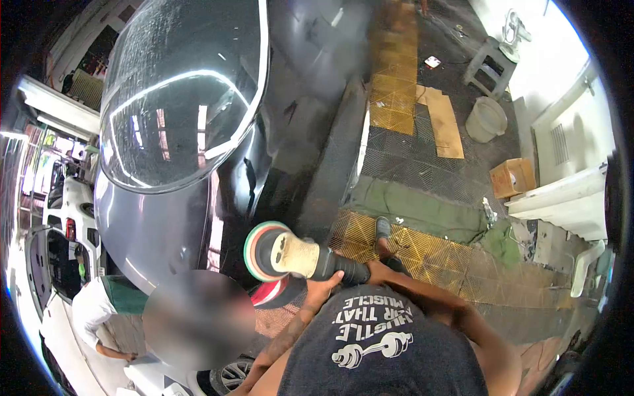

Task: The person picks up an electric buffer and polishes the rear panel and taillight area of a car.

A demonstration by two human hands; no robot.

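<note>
A car polisher [297,257] with a tan-and-black head, a dark body and a round pad [259,251] is held across my front, with the pad toward the left. My left hand [323,286] is closed around the underside of its body, thumb along the side. At the rear end of the tool, my right hand [378,272] grips it, though its fingers are partly hidden. Just beyond the pad stands a glossy dark car [231,178]. A red tail light [269,290] shows below the pad, which appears apart from the paintwork.
Another person in a white and green shirt [122,295] leans over a white car at lower left. Yellow floor grating [422,254] and a green cloth [416,208] lie ahead right. A cardboard box [513,178], bucket [486,121] and stool [491,66] line the right side.
</note>
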